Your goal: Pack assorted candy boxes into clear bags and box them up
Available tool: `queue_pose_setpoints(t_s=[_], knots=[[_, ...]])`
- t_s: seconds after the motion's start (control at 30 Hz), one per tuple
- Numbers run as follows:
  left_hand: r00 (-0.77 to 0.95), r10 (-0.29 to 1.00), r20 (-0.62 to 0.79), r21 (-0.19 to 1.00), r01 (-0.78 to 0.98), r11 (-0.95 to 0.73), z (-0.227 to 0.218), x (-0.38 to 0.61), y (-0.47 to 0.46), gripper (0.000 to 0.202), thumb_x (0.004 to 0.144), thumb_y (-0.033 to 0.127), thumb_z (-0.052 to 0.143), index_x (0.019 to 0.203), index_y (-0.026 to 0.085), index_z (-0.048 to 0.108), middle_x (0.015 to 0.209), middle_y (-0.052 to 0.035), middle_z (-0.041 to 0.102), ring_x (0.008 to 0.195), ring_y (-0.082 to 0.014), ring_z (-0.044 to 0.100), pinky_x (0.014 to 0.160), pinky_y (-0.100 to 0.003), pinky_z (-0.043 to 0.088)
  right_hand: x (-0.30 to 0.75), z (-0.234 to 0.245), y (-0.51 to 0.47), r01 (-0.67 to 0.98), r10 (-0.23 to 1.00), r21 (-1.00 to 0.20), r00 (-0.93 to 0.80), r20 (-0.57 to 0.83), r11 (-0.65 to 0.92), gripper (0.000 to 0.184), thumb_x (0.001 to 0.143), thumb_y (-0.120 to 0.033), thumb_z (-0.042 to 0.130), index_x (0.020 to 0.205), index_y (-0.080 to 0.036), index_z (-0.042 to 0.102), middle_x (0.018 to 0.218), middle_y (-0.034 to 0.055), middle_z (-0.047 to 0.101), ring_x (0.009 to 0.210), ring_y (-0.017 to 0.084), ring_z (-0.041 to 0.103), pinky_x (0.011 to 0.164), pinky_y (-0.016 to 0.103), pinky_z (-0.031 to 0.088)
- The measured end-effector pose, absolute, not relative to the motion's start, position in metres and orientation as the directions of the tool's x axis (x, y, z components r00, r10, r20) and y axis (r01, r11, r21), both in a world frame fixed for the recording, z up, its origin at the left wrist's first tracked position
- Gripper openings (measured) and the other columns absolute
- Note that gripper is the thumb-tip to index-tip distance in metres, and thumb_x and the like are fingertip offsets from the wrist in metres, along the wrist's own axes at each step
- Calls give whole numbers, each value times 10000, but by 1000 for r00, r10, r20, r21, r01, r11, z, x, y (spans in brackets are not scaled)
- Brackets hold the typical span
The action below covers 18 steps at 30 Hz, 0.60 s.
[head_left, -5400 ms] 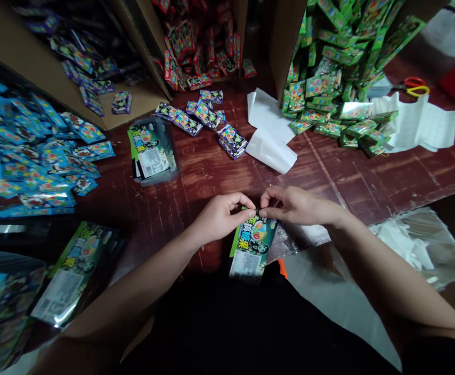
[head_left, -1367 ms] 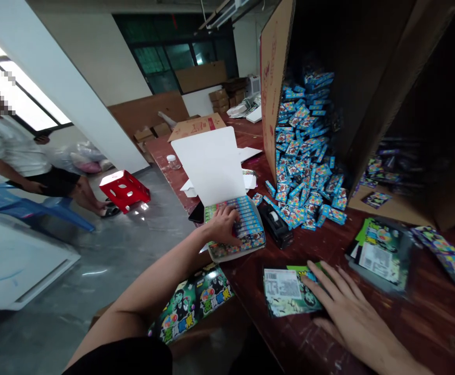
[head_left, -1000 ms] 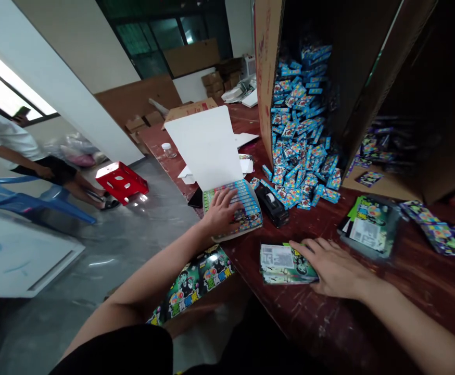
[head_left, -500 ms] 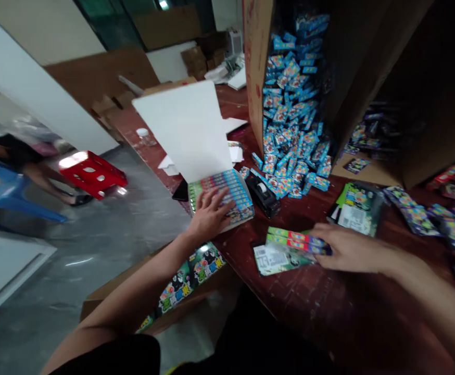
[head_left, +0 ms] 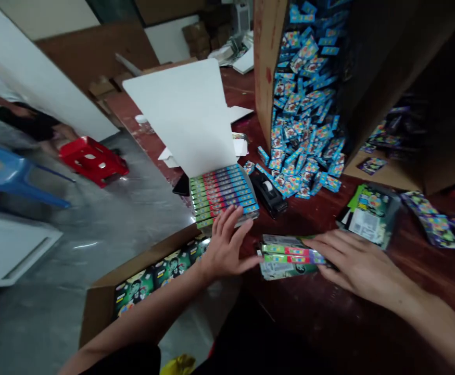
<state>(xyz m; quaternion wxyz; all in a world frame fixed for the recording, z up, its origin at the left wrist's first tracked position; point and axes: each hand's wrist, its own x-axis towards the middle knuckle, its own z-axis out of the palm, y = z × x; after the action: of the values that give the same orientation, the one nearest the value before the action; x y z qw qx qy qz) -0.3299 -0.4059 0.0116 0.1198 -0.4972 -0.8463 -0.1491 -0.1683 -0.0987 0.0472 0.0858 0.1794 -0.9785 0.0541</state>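
My right hand [head_left: 352,263] lies over a small stack of green printed packets [head_left: 288,255] on the dark red table [head_left: 329,317], fingers curled round its right end. My left hand [head_left: 227,245] is open, fingers stretched. Its fingertips touch the near edge of a white display box [head_left: 223,195] filled with rows of coloured packets, and its thumb reaches the left end of the stack. The box's white lid [head_left: 184,112] stands upright behind the rows.
A black tape dispenser [head_left: 268,192] sits right of the display box. A tipped cardboard carton [head_left: 274,67] spills several blue packets [head_left: 305,130]. More green bags [head_left: 370,216] lie at right. A floor carton [head_left: 141,281] holds green bags. Another person [head_left: 1,99], a red stool [head_left: 92,159] and a blue chair [head_left: 9,174] are at left.
My left hand slid off the rows in the display box to its near edge and toward the stack. My right hand gripped the stack and pulled it nearer.
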Motion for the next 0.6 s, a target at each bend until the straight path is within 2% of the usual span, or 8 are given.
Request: queue_pose_setpoints(t_s=[0.1,0.2,0.27,0.33,0.47,0.6], knots=[[-595,748,293,40,790,612,19,-353,-410,751,939,565,549,1568,243,295,1653,-115,306,1559,-374,141,1244,-569,178,-161,41,-94,-346,-312,-94,-913,263,934,441,963,-335,569,1392,-234,571,1230,67,688,1093,230,630,972,377,472],[-605,752,259,9,781,625,13,-366,-414,714,979,453,520,1600,250,232,1636,-78,353,1550,-346,203,1242,-555,189,-149,34,-95,-323,-278,-110,-912,303,940,463,948,-351,577,1403,-264,569,1235,51,698,1084,226,651,971,365,476],[-603,753,262,-7,780,626,8,-369,-415,642,991,329,504,1588,289,274,1623,-41,381,1544,-320,236,1239,-546,203,-138,28,-95,-288,-236,-127,-918,318,949,479,941,-375,574,1410,-279,568,1247,44,702,1095,237,659,956,364,487],[-603,742,293,-26,771,637,8,-369,-415,578,979,244,502,1540,303,380,1618,-32,390,1538,-307,259,1234,-538,222,-127,22,-94,-247,-192,-138,-927,321,959,490,939,-392,570,1418,-291,563,1261,35,701,1117,248,659,938,364,499],[-620,711,332,-32,746,666,21,-370,-408,399,960,268,528,1355,259,586,1644,-70,337,1532,-327,267,1214,-545,266,-110,11,-87,-185,-131,-154,-943,304,971,489,939,-392,576,1420,-305,557,1275,24,696,1125,249,659,948,365,500],[-641,720,264,-16,744,668,33,-375,-399,320,937,284,541,1241,233,626,1660,-54,302,1549,-341,201,1219,-564,245,-99,-2,-82,-160,-87,-214,-945,315,964,490,925,-382,603,1409,-314,568,1260,26,701,1094,243,676,956,358,510]])
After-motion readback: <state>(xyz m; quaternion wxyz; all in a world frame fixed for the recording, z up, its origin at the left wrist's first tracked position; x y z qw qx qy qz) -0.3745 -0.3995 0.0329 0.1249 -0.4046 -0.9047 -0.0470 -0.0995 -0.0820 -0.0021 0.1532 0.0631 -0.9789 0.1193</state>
